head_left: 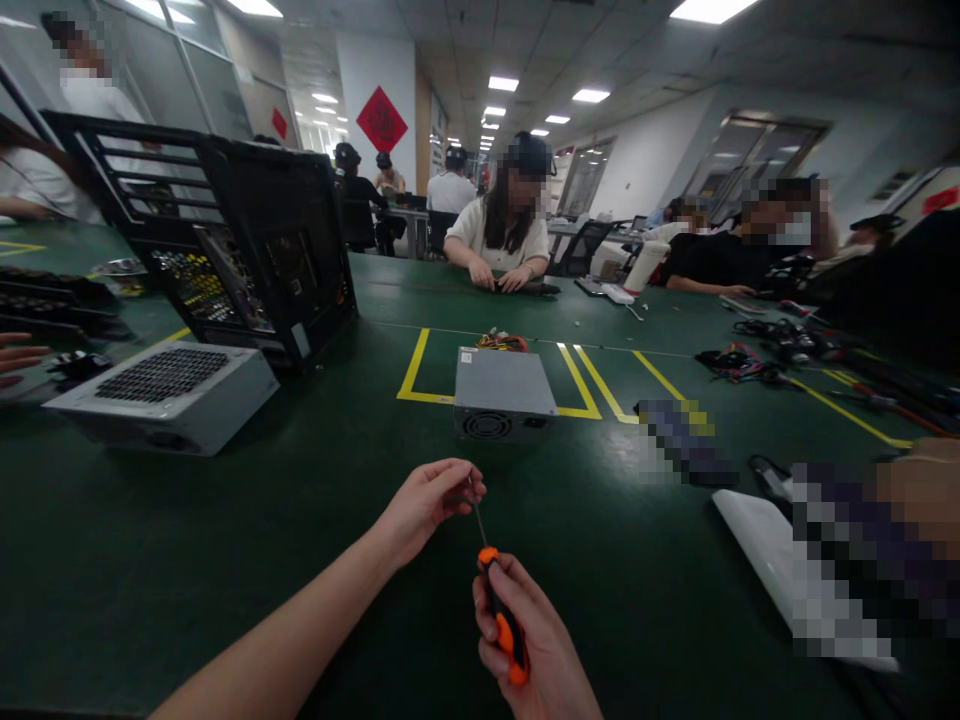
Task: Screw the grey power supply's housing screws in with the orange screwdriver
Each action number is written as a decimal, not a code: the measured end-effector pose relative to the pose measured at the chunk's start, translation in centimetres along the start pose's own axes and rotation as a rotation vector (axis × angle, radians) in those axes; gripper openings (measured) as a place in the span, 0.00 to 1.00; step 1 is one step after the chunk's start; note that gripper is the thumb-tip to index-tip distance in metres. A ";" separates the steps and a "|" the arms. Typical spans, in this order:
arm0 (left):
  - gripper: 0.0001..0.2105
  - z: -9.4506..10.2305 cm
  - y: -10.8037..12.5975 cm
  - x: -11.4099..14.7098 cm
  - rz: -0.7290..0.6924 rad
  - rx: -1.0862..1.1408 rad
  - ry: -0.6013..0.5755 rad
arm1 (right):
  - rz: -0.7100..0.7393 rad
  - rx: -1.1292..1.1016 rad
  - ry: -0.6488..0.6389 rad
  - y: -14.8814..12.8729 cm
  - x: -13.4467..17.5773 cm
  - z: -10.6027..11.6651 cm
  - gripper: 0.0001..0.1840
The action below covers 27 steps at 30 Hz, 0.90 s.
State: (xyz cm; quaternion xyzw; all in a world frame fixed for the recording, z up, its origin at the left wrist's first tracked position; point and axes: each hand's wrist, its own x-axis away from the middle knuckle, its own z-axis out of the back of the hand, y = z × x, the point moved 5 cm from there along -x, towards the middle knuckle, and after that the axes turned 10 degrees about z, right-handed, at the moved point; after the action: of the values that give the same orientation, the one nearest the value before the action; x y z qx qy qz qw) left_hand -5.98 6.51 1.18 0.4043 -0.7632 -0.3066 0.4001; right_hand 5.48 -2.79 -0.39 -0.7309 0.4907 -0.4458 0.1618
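My right hand [525,630] is wrapped round the orange and black handle of a screwdriver [504,622], whose thin shaft points up and away from me. At the shaft's far end, the fingers of my left hand [431,505] are pinched together by the tip. Whether a small part such as a screw sits in that pinch is too small to tell. Just beyond my hands, a grey metal power supply unit [504,380] rests on the green table [360,640], its fan grille and socket facing me and coloured cables behind it.
At the left lies a second power supply unit [225,400], in front of a black computer case [277,240]. Yellow tape [420,370] marks the table. A white tray-like object [757,540] and bundled cables [739,365] lie at right. A person [499,225] works across the table.
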 end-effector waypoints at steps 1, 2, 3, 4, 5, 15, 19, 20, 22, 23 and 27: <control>0.10 0.0 0.2 0.0 -0.019 -0.046 -0.003 | -0.001 0.014 -0.006 0.0 0.1 0.0 0.27; 0.10 0.0 0.3 0.1 -0.041 -0.088 -0.001 | -0.002 0.022 -0.001 -0.1 0.1 0.1 0.27; 0.11 0.0 0.4 0.1 -0.059 -0.118 0.004 | -0.006 0.025 0.009 -0.1 0.1 0.2 0.27; 0.11 0.0 0.5 0.1 -0.070 -0.131 0.013 | -0.013 0.023 0.025 -0.1 0.2 0.3 0.27; 0.11 0.0 0.5 0.2 -0.072 -0.131 0.022 | -0.022 0.018 0.042 -0.1 0.2 0.4 0.27; 0.18 -0.7 0.4 0.5 -0.021 -0.149 0.056 | -0.051 -0.072 0.061 0.0 0.0 0.7 0.19; 0.19 -0.4 0.0 0.1 0.020 -0.132 0.069 | -0.007 -0.130 0.101 -0.9 -0.7 1.3 0.17; 0.19 -0.3 -0.1 0.0 0.027 -0.140 0.075 | 0.015 -0.145 0.116 -1.4 -1.1 1.5 0.17; 0.19 -0.2 -0.3 -0.1 0.040 -0.162 0.081 | 0.057 -0.172 0.144 -2.6 -2.0 1.9 0.15; 0.19 -0.2 -0.4 -0.1 0.050 -0.171 0.078 | 0.074 -0.184 0.152 -3.2 -2.4 2.1 0.13; 0.19 -0.6 -0.7 0.2 0.083 -0.193 0.048 | 0.102 -0.209 0.172 -5.0 -4.0 2.7 0.10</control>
State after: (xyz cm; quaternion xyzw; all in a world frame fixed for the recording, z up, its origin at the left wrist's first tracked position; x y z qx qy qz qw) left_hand -5.30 5.92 0.99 0.3392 -0.7363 -0.3522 0.4677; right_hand 10.05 2.48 -0.47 -0.6771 0.5828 -0.4446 0.0647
